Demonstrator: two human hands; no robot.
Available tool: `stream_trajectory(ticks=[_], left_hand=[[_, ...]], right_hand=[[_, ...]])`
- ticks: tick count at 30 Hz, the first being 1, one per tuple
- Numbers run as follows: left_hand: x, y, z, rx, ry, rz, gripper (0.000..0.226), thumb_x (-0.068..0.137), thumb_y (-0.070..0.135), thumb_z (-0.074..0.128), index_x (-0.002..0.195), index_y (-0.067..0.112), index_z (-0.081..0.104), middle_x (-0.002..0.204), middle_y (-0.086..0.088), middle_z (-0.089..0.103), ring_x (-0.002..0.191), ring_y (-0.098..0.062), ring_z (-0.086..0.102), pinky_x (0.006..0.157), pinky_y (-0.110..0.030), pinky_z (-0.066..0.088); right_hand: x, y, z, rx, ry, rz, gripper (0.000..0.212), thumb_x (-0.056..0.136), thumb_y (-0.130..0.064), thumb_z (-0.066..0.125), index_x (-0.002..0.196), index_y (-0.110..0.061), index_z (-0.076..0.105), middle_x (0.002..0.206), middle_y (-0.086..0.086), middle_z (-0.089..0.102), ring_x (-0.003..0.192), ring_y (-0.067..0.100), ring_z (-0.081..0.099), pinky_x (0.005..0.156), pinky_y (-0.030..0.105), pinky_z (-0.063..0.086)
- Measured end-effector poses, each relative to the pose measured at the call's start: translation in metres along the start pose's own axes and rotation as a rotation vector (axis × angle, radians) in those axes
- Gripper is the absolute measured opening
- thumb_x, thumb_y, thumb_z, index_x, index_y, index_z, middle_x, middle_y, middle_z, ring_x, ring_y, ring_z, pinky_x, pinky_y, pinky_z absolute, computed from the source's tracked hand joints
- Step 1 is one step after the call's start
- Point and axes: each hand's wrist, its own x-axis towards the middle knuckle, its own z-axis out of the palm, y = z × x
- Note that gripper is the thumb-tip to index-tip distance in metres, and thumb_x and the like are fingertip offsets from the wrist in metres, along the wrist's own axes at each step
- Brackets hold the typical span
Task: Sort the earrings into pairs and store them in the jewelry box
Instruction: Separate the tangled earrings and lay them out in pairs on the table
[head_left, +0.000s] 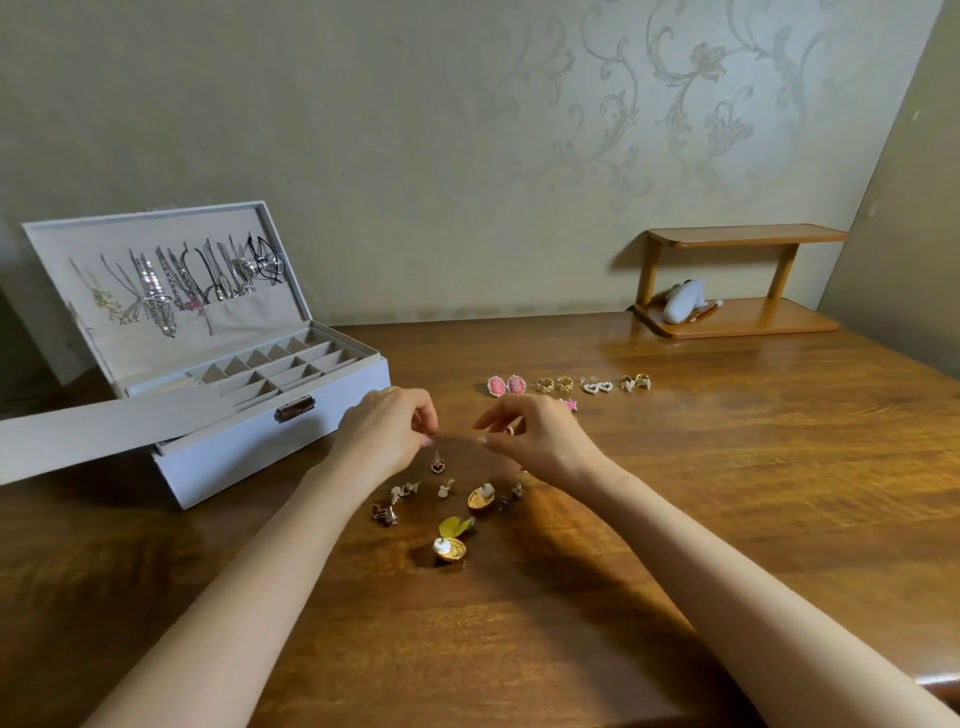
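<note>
The wooden table (727, 493) is carrying everything. At its left side the grey jewelry box (234, 452) is standing open, its lid (156, 270) leaning back with necklaces hanging in it and its tray of small compartments (280, 369) lying empty, as far as can be seen. A wooden shelf (737, 280) is sitting at the far right.

The left hand (387, 431) is hovering over the loose pile with its fingertips pinched together, and it appears to be holding the heart earring (438, 464) by its thin hook. The right hand (535, 439) is curling narrowly round a small gold piece (509, 430), too tiny to identify.

Four matched pairs are lying in a row beyond the hands, starting with the pink pair (506, 385). The unsorted earrings are lying near the table's middle, among them two gold shell earrings (480, 498).

These pieces are likely handling as very light, hard and slippery, so they are probably skidding easily on the polished wood. The posts and hooks are looking thin and bendable. Pinching each one by its body or hook between fingertip and thumb seems safest, and the pearls are best left unsqueezed.

No brand, label or readable writing is showing anywhere.
</note>
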Motion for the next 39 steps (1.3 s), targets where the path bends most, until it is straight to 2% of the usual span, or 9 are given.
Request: stream_trajectory(ticks=[4,7,12,18,23,25,28,34,39], left_hand=[[0.001,-0.009,0.004,-0.014,0.009,-0.026,0.012,0.085,0.013,0.065,0.085,0.024,0.059,0.102,-0.001,0.062,0.095,-0.018,0.058,0.082,-0.034,0.052],[-0.001,-0.012,0.008,0.017,0.030,-0.046,0.010,0.087,0.014,0.063,0.090,0.024,0.061,0.104,-0.001,0.062,0.098,-0.017,0.056,0.084,-0.034,0.052],[-0.002,-0.014,0.008,0.033,0.014,-0.094,0.006,0.087,0.018,0.063,0.091,0.022,0.060,0.105,0.000,0.061,0.096,-0.016,0.056,0.082,-0.030,0.051],[-0.005,-0.013,-0.006,0.002,-0.168,-0.128,0.011,0.084,0.027,0.067,0.084,0.020,0.059,0.088,0.003,0.057,0.081,-0.011,0.053,0.067,-0.025,0.041],[-0.007,-0.008,-0.009,0.065,-0.306,-0.104,0.022,0.080,0.034,0.070,0.087,0.020,0.054,0.094,0.003,0.057,0.084,-0.011,0.053,0.059,-0.022,0.037],[-0.006,-0.006,-0.006,0.099,-0.338,-0.105,0.027,0.077,0.035,0.072,0.093,0.019,0.057,0.099,0.001,0.059,0.089,-0.014,0.056,0.063,-0.024,0.044],[-0.003,-0.006,-0.001,0.078,-0.328,-0.125,0.027,0.077,0.032,0.073,0.096,0.018,0.061,0.103,-0.002,0.061,0.092,-0.016,0.058,0.077,-0.029,0.051],[-0.002,-0.009,-0.003,-0.045,-0.293,-0.134,0.016,0.080,0.028,0.070,0.077,0.021,0.056,0.087,0.003,0.058,0.078,-0.009,0.052,0.063,-0.022,0.040],[0.000,-0.013,-0.005,-0.109,-0.207,-0.125,0.010,0.087,0.025,0.062,0.086,0.016,0.057,0.098,-0.003,0.058,0.086,-0.013,0.051,0.069,-0.024,0.039]], right_hand=[[0.015,-0.008,0.019,-0.094,-0.051,0.004,0.018,0.085,-0.014,0.064,0.099,-0.018,0.073,0.099,0.001,0.071,0.077,0.007,0.055,0.073,0.024,0.048],[0.024,-0.010,0.028,-0.133,-0.103,0.002,0.021,0.084,-0.009,0.060,0.099,-0.018,0.074,0.100,0.002,0.073,0.082,0.010,0.059,0.074,0.026,0.049],[0.034,-0.016,0.035,-0.161,-0.152,0.014,0.020,0.085,-0.028,0.066,0.099,-0.016,0.073,0.097,0.003,0.072,0.086,0.016,0.063,0.074,0.032,0.054],[0.032,-0.018,0.037,-0.188,-0.176,0.020,0.015,0.079,-0.027,0.072,0.091,-0.017,0.072,0.093,0.001,0.071,0.082,0.013,0.061,0.069,0.031,0.052],[0.028,-0.017,0.039,-0.168,-0.158,0.017,0.011,0.077,-0.024,0.074,0.083,-0.017,0.070,0.089,0.001,0.071,0.086,0.017,0.064,0.075,0.038,0.056],[0.027,-0.017,0.038,-0.145,-0.137,0.022,0.010,0.076,-0.024,0.074,0.082,-0.017,0.070,0.089,0.002,0.071,0.084,0.017,0.064,0.074,0.038,0.056],[0.026,-0.016,0.034,-0.113,-0.115,0.020,0.008,0.078,-0.022,0.072,0.082,-0.016,0.070,0.086,0.003,0.072,0.080,0.016,0.064,0.069,0.033,0.054],[0.023,-0.014,0.029,-0.079,-0.098,0.022,0.008,0.078,-0.025,0.072,0.082,-0.018,0.071,0.082,-0.002,0.070,0.076,0.012,0.061,0.070,0.031,0.052],[0.021,-0.013,0.026,-0.065,-0.097,0.012,0.011,0.080,-0.025,0.071,0.085,-0.016,0.072,0.086,0.001,0.071,0.079,0.014,0.062,0.074,0.035,0.054]])
